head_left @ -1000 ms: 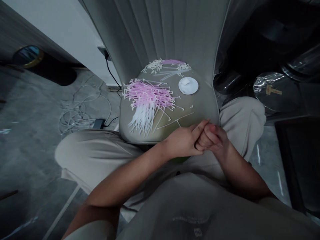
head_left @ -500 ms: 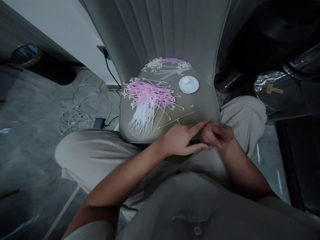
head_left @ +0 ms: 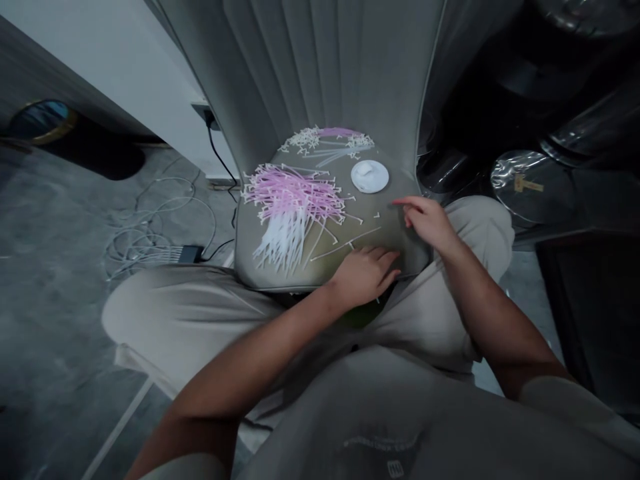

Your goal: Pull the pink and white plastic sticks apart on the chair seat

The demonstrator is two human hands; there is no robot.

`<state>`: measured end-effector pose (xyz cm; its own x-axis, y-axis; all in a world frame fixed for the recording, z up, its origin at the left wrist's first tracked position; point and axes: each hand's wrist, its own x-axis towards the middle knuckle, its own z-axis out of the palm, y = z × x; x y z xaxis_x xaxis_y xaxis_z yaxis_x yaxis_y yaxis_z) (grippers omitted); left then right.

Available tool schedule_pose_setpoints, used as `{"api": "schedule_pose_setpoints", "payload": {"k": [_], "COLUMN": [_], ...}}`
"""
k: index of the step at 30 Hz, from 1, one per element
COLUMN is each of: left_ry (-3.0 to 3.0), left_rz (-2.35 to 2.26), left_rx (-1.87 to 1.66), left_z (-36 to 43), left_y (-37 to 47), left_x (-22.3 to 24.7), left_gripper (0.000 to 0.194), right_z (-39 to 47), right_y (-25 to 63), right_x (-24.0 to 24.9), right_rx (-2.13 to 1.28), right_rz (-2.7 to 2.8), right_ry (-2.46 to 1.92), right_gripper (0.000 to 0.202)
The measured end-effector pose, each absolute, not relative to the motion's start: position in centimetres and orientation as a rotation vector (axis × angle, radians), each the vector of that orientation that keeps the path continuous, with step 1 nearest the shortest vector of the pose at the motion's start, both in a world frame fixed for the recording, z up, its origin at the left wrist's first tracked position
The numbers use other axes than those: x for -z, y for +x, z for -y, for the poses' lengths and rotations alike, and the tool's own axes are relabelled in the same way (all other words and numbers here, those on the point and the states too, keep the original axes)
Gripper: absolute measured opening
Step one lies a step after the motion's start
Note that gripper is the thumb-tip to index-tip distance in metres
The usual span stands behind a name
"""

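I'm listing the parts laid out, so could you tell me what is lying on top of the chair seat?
On the chair seat: pink and white plastic strips, a white round lid, both hands. Anything beneath the left hand is hidden.

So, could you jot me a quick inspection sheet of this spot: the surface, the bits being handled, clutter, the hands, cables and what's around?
Surface: grey padded chair seat with a ribbed backrest, used as a worktop.
Job's things: heap of thin pink and white plastic strips; a smaller pile of the same by the backrest; loose single strips near the front edge.
Clutter: round white plastic lid on the seat.
Hands: left hand flat on the seat's front edge; right hand open, fingertips near a small loose piece; neither visibly grips anything.
Cables: white coiled cables and a black lead on the floor.
Surroundings: grey floor, shiny wrapped items at right.
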<state>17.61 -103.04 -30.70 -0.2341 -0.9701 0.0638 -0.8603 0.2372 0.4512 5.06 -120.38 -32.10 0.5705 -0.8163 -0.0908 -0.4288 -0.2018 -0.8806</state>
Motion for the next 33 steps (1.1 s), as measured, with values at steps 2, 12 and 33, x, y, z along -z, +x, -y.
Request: {"api": "schedule_pose_setpoints", "payload": {"k": [2, 12, 33], "left_ry": [1.644, 1.570, 1.701], "left_rz": [2.240, 2.298, 2.060], "left_rx": [0.499, 0.520, 0.495], "left_z": [102.6, 100.9, 102.1], "left_y": [16.4, 15.0, 16.8], "left_x": [31.1, 32.0, 32.4], "left_gripper": [0.041, 0.040, 0.044], "right_z": [121.3, 119.9, 119.0], "right_y": [5.5, 5.5, 5.4], "right_x": [33.2, 33.9, 35.0], "right_rx": [0.436, 0.703, 0.788], "right_rz": [-1.091, -1.187, -1.133], "right_ry": [-2.076, -2.159, -2.035], "right_gripper": [0.034, 0.033, 0.054]}}
